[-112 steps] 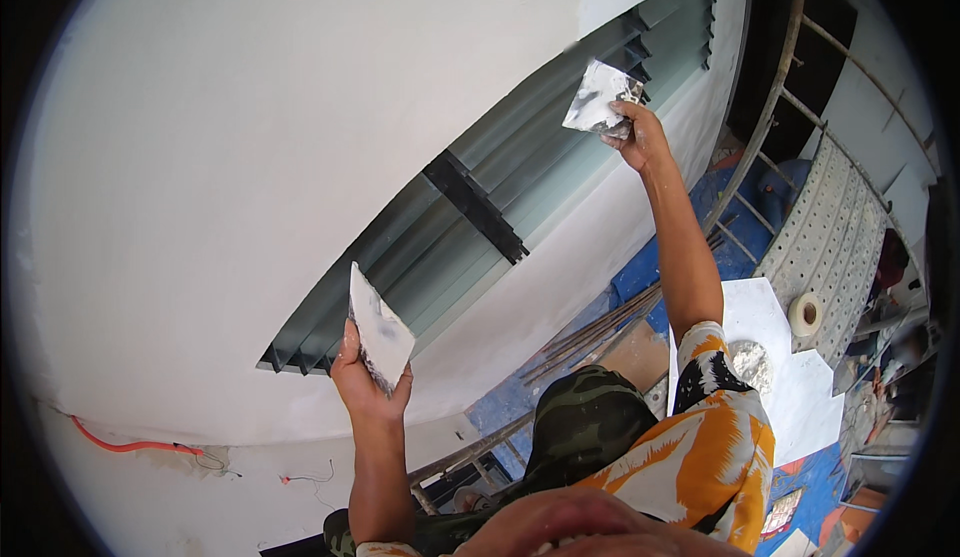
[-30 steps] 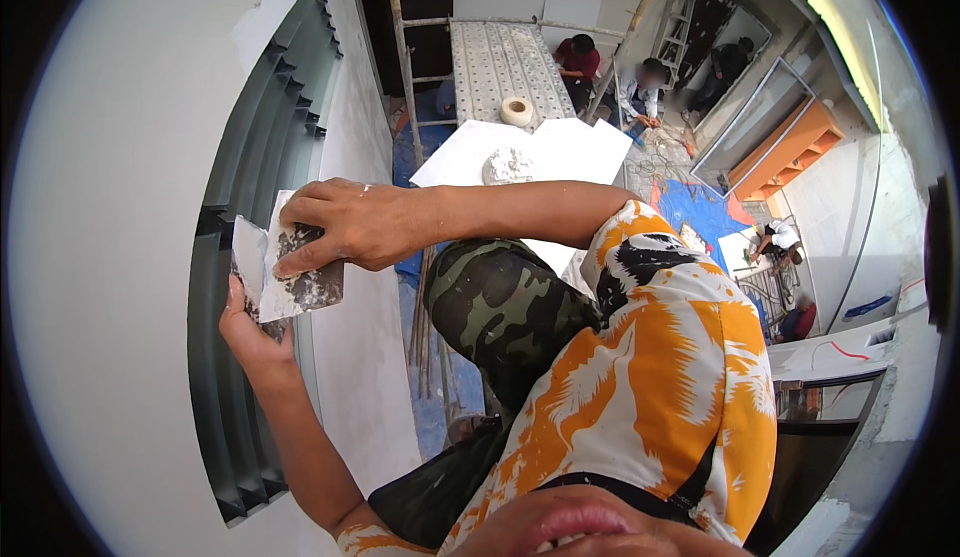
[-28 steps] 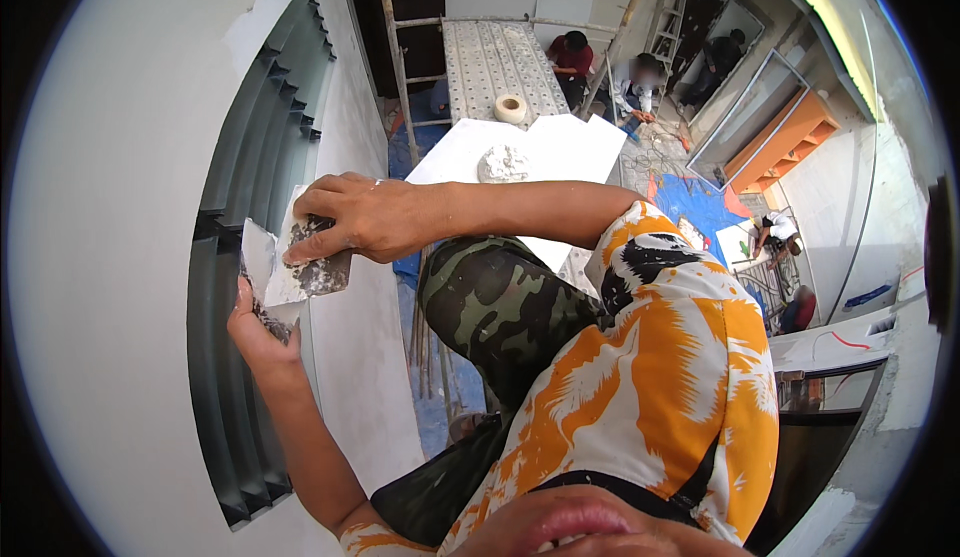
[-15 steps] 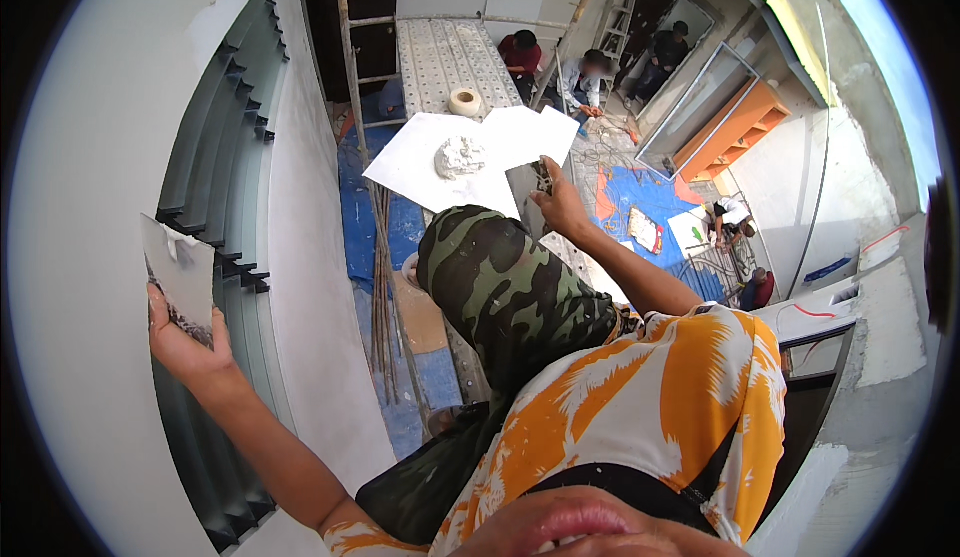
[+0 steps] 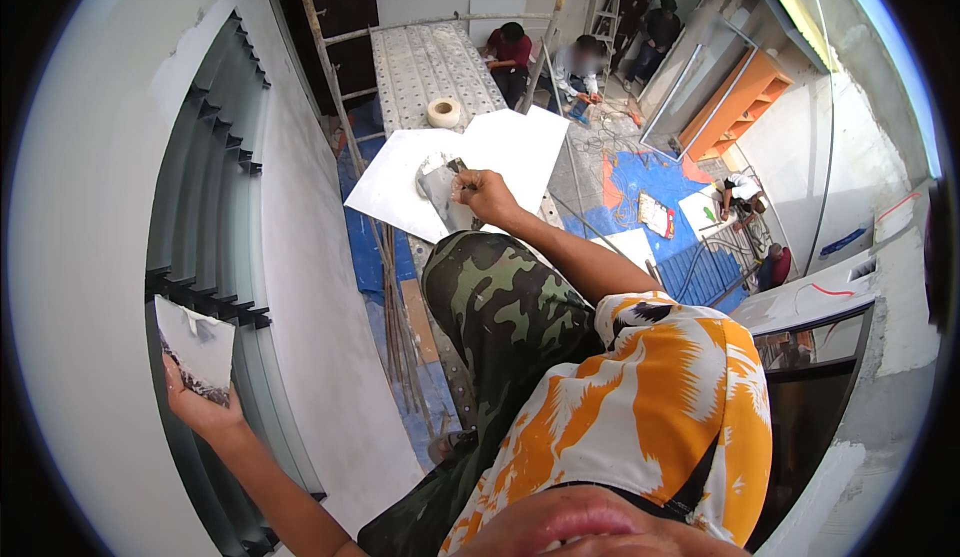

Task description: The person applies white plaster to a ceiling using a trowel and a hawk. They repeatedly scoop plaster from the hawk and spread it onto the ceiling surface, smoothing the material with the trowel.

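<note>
One scraper (image 5: 446, 193) over white board (image 5: 520, 142) (people (image 5: 512, 52) beyond).

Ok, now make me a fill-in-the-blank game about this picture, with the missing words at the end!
1. The person's left hand holds a flat, squarish plate smeared with paste whose colour is ____.
2. The thin grey metal scraper is in the other hand, the ____ one.
3. The round, cream-coloured roll has a ____ in its middle.
4. The open-fronted shelf unit is coloured ____.

Missing words: white; right; hole; orange.
</note>
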